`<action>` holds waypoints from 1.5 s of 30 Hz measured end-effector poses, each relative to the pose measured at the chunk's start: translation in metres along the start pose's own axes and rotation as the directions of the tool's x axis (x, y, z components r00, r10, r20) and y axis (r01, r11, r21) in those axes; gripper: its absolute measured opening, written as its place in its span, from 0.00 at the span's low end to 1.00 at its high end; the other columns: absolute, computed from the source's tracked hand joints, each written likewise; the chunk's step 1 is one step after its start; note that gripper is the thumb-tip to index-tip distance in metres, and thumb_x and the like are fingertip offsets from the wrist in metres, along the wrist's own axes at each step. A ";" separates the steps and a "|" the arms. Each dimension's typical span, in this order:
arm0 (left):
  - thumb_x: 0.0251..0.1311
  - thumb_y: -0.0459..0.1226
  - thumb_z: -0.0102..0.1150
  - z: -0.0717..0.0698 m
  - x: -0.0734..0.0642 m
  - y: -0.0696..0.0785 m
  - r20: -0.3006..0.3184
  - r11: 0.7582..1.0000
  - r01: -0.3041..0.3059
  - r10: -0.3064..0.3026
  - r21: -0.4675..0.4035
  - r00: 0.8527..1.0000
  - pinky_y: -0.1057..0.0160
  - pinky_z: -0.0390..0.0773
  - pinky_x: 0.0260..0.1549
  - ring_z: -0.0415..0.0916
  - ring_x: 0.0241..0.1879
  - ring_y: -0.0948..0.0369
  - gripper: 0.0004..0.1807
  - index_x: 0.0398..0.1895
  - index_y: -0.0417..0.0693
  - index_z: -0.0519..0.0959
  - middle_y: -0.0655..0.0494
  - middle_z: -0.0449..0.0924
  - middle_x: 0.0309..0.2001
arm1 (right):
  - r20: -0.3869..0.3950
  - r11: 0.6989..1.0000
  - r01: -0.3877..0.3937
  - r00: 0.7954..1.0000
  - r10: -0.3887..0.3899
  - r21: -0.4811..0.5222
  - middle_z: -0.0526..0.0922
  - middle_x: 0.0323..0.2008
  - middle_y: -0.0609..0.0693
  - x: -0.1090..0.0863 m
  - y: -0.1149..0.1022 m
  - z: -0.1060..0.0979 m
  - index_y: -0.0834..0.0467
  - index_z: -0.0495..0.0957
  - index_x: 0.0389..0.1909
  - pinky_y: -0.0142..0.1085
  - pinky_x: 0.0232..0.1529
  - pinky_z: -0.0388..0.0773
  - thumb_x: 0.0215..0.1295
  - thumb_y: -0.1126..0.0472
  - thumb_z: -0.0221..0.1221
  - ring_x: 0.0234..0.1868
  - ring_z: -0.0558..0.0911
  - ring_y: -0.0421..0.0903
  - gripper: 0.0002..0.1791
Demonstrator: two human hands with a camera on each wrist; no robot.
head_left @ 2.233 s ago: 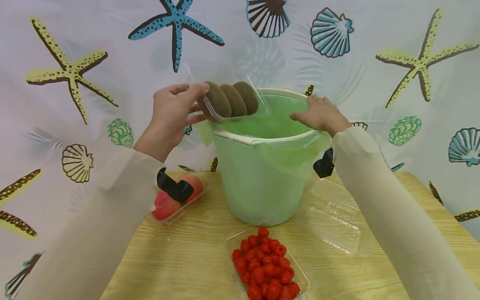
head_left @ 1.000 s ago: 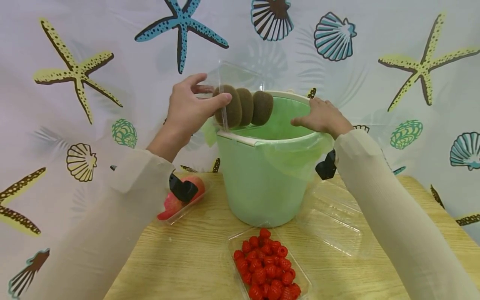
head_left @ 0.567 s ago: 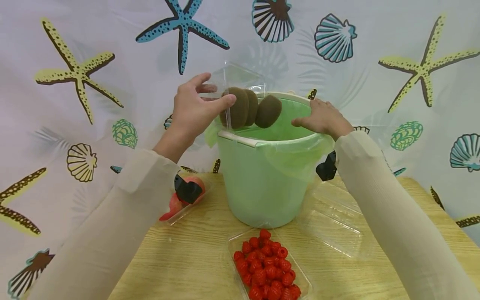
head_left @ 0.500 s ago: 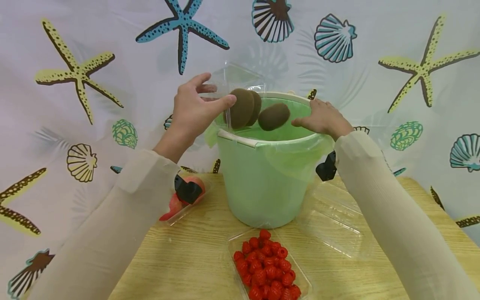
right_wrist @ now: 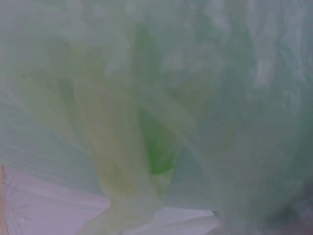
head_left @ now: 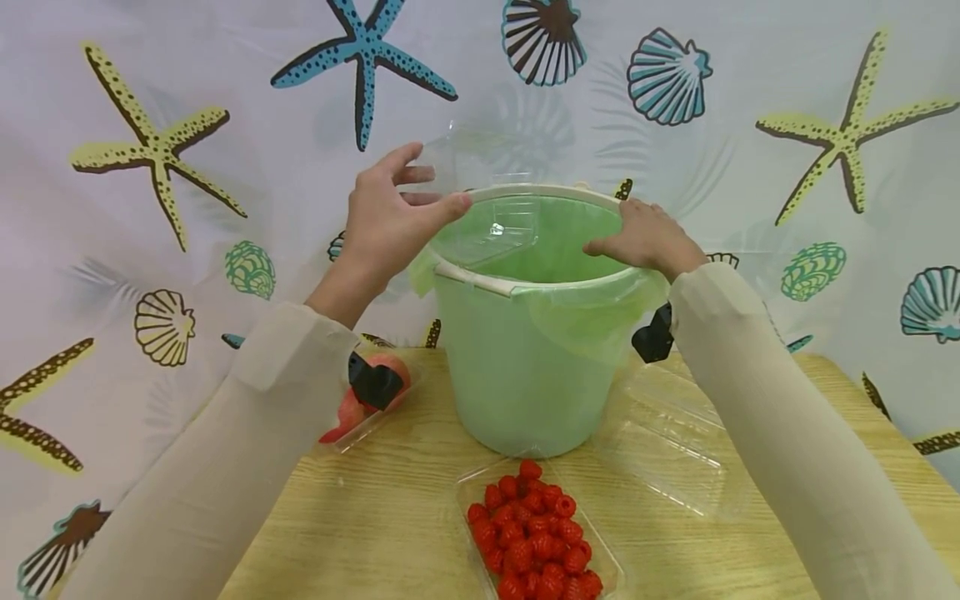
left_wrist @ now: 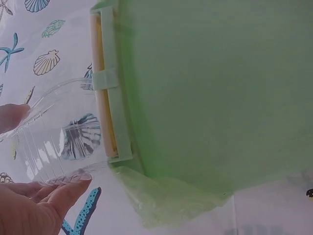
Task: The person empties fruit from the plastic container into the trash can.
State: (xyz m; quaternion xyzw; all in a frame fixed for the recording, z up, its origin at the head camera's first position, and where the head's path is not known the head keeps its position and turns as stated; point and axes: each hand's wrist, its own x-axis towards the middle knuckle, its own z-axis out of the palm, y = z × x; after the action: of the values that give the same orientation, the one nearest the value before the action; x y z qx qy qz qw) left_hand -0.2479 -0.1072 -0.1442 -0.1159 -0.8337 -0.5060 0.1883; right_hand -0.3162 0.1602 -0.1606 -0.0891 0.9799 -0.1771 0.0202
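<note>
My left hand (head_left: 390,212) holds a clear plastic container (head_left: 506,229) tilted over the left rim of a light green bucket (head_left: 525,358). Thumb and fingers lie on opposite sides of the container (left_wrist: 44,152) in the left wrist view, and nothing is seen in it. My right hand (head_left: 651,237) rests on the bucket's right rim, thumb stretched inward. A thin green bag lines the bucket and hangs over its edge. The kiwis are out of sight; the bucket's bottom is hidden. Green film (right_wrist: 122,122) fills most of the right wrist view.
A clear tray of raspberries (head_left: 528,533) lies on the wooden table (head_left: 367,525) in front of the bucket. Reddish fruit (head_left: 390,367) in another tray sits at left, partly behind my wrist camera. Clear plastic packaging (head_left: 675,442) lies at right. A patterned curtain (head_left: 480,92) hangs behind.
My left hand has moved right and tipped the container further over the bucket. The kiwis have slid out of it, down into the bucket. My right hand stays on the rim.
</note>
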 end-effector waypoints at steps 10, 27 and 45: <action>0.57 0.43 0.65 -0.003 0.000 -0.003 -0.007 1.000 0.027 -0.027 -0.008 1.000 0.54 0.76 0.55 0.72 0.61 0.53 0.43 0.73 0.47 0.56 0.45 0.68 0.65 | 0.002 1.000 0.004 1.000 -0.004 0.004 0.46 0.73 0.66 0.000 -0.001 0.000 0.69 0.41 0.73 0.56 0.71 0.47 0.64 0.43 0.52 0.74 0.45 0.64 0.50; 0.61 0.44 0.60 -0.009 -0.003 -0.006 0.033 0.938 0.183 -0.181 -0.295 0.983 0.57 0.75 0.54 0.73 0.60 0.51 0.42 0.74 0.42 0.52 0.43 0.67 0.64 | 0.006 1.000 0.009 1.000 -0.009 -0.001 0.45 0.74 0.67 0.000 -0.001 0.000 0.68 0.40 0.73 0.56 0.71 0.47 0.64 0.42 0.52 0.74 0.45 0.65 0.50; 0.63 0.50 0.55 -0.017 -0.006 -0.019 0.189 0.720 0.382 -0.337 -0.580 0.922 0.69 0.78 0.44 0.69 0.64 0.50 0.43 0.73 0.39 0.49 0.39 0.58 0.70 | 0.009 1.000 0.007 1.000 -0.007 -0.002 0.45 0.73 0.67 -0.001 -0.003 0.000 0.68 0.40 0.73 0.56 0.71 0.47 0.64 0.42 0.52 0.74 0.45 0.65 0.50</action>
State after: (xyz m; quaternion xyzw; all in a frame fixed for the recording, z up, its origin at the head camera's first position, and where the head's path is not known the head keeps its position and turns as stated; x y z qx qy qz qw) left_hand -0.2468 -0.1311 -0.1544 -0.0238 -0.6397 -0.7682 0.0101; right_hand -0.3151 0.1579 -0.1598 -0.0932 0.9797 -0.1759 0.0237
